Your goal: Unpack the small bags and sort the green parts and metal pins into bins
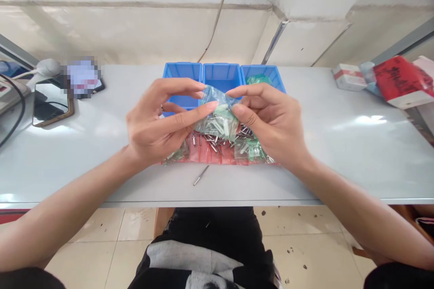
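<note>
Centrally, the left hand (162,119) and right hand (276,119) pinch a clear bag (217,128) above the table (346,153), already filled (sealed or not, one cannot tell). Beneath, more filled bags (250,150) share a red mat (228,157) with metal pins (214,144), seemingly still unbagged; behind, blue bins (222,71), one holding green material (259,80).

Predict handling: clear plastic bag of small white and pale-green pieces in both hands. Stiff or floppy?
The clear plastic bag is probably floppy: its thin film creases between the left hand and right hand. Likely slippery, being glossy. The white and pale-green pieces may shift; they look loose.
</note>
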The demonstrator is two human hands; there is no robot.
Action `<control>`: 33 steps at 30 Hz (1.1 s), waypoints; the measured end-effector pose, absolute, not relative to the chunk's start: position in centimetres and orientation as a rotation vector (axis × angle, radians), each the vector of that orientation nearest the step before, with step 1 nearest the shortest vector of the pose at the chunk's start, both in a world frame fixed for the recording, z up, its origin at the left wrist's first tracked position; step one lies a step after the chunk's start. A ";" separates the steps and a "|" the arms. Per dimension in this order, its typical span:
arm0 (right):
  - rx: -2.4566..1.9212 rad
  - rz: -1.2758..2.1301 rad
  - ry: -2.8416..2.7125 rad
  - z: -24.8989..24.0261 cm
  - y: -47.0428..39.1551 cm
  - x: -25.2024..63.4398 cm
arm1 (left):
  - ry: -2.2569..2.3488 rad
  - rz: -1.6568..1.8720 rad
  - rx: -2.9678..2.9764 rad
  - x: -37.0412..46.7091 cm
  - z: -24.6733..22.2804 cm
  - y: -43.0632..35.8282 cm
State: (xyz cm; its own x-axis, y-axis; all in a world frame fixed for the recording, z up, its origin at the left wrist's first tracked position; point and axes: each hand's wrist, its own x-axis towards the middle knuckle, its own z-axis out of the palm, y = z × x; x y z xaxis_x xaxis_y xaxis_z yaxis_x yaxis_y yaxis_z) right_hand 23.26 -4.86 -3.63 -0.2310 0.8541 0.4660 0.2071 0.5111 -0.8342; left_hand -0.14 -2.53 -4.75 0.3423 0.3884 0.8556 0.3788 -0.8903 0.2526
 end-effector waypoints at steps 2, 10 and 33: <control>-0.871 0.843 -1.769 -3.7 -4.9 23.3 | 0.729 1.692 2.574 -0.3 -4.7 -2.3; -0.740 -0.035 -2.116 -4.3 -4.9 24.1 | 0.942 1.427 1.962 0.1 -4.0 -3.1; -1.302 0.142 -2.186 -3.1 3.0 36.1 | 0.978 1.338 1.922 0.2 -4.5 -3.5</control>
